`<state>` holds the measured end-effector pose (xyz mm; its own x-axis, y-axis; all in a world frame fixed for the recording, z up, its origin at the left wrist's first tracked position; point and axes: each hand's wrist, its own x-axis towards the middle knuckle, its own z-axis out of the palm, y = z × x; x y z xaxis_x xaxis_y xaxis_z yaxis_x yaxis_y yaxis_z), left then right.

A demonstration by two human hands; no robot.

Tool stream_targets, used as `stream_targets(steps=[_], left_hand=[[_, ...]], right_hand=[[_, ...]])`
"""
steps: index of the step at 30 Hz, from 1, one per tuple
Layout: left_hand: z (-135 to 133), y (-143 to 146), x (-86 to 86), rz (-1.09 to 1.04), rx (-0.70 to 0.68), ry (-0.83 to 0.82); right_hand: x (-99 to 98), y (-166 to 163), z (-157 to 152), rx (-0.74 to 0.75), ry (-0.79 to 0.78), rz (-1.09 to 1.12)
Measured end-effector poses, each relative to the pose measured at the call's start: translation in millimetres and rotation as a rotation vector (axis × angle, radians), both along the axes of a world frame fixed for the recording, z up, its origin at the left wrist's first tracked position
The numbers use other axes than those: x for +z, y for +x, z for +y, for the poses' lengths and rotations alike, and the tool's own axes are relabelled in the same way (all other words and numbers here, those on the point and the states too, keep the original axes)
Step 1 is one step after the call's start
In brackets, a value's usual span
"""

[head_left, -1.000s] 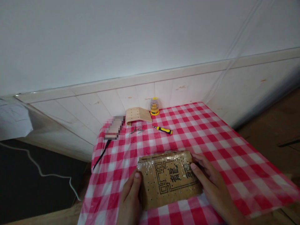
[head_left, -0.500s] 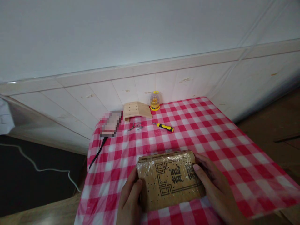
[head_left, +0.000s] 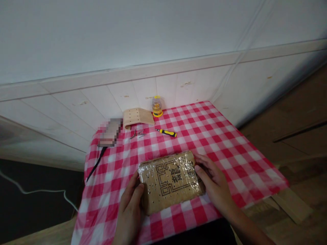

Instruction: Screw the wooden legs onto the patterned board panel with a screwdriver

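A brown cardboard block (head_left: 170, 185), wrapped in shiny clear tape, is held at the near part of the table. Its upper face shows black line patterns, dark characters and many small holes. My left hand (head_left: 131, 200) grips its left edge, thumb on the near side. Around the right end is my right hand (head_left: 213, 180), its thumb lying on the upper face and its fingers behind the far corner. The underside of the block is hidden. Beyond it lie a yellow-and-black screwdriver (head_left: 167, 132) and several small metal screws (head_left: 138, 134).
A bent wooden piece with holes (head_left: 138, 117) stands near the wall, beside a clear, yellow-capped bit case (head_left: 157, 107). At the left edge is a blurred-out flat object (head_left: 110, 132) with a black strap (head_left: 97, 163). A red-and-white checked cloth (head_left: 242, 170) covers the table.
The view has shifted, so the table and its items appear farther left and slightly higher. Both hands still hold the block, which appears a little nearer the screwdriver.
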<state>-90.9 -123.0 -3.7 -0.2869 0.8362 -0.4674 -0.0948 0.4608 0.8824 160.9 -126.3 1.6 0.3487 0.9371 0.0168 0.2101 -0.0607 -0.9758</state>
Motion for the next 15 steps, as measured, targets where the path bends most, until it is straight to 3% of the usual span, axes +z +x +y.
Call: stream_targets(steps=[7, 15], left_hand=[[1.0, -3.9, -7.9, -0.027, -0.044, 0.013], [2.6, -1.0, -3.9, -0.045, -0.058, 0.043]], right_hand=[[1.1, -0.2, -0.1, 0.017, 0.027, 0.021], [1.7, -0.5, -0.1, 0.022, 0.036, 0.046]])
